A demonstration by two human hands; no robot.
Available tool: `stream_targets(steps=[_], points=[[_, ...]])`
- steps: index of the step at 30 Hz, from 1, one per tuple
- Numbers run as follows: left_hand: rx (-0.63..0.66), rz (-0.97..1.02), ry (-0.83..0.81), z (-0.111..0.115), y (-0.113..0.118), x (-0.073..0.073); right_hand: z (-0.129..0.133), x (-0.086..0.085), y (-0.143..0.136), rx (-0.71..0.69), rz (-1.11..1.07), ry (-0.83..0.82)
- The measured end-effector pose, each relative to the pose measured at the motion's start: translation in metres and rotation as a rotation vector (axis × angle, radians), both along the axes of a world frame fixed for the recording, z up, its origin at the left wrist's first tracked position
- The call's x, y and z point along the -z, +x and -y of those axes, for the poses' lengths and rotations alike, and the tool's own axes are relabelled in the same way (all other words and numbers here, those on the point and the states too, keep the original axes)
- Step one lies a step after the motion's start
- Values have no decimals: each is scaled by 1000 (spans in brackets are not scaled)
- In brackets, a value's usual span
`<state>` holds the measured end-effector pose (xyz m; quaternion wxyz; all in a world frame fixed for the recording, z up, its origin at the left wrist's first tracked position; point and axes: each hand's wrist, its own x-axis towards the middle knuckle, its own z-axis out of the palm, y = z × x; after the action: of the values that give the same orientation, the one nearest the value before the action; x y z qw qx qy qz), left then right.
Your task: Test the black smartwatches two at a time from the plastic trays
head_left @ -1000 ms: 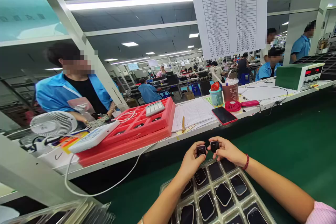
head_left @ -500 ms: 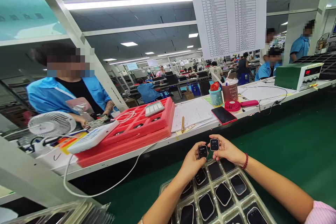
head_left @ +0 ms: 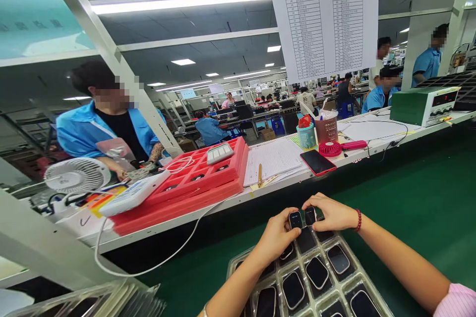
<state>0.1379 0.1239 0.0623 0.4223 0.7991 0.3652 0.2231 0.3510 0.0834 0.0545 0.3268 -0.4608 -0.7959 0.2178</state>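
My left hand [head_left: 277,235] pinches a square smartwatch case [head_left: 296,220] with a dark screen, small light marks showing on it. Close beside it, my right hand [head_left: 332,213] grips a second smartwatch case [head_left: 310,215] by its edges, its screen turned slightly away. Both cases are over the far end of a clear plastic tray [head_left: 353,243]. Several similar watch cases, such as the watch case [head_left: 317,273], lie face up in the tray's compartments. My left forearm hides part of the tray's left side.
Beyond the tray runs a white shelf holding red foam trays [head_left: 223,178], papers [head_left: 273,158], a phone [head_left: 317,162], a pink handheld fan [head_left: 330,148] and a green power supply [head_left: 422,106]. A white cable [head_left: 148,273] hangs off its edge. Stacked plastic trays [head_left: 122,302] stand lower left. A co-worker [head_left: 111,129] sits opposite.
Both hands, each with its watch case, have come down closer to the tray and slightly right. The right-hand case has turned more sideways. The co-worker opposite has shifted right.
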Motion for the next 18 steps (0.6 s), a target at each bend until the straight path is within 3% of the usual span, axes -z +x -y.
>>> stream_targets(steps=[3,11,15,18], points=[[12,-222,210,6,-1,-7,-1,-1,14,-94,192,-17],[48,-367,383,19,4,-9,2,-1,30,-237,303,-81],[28,-440,433,23,8,-9,22,-11,34,-146,193,-65],[37,-468,472,23,8,-10,50,-32,40,-33,107,29]])
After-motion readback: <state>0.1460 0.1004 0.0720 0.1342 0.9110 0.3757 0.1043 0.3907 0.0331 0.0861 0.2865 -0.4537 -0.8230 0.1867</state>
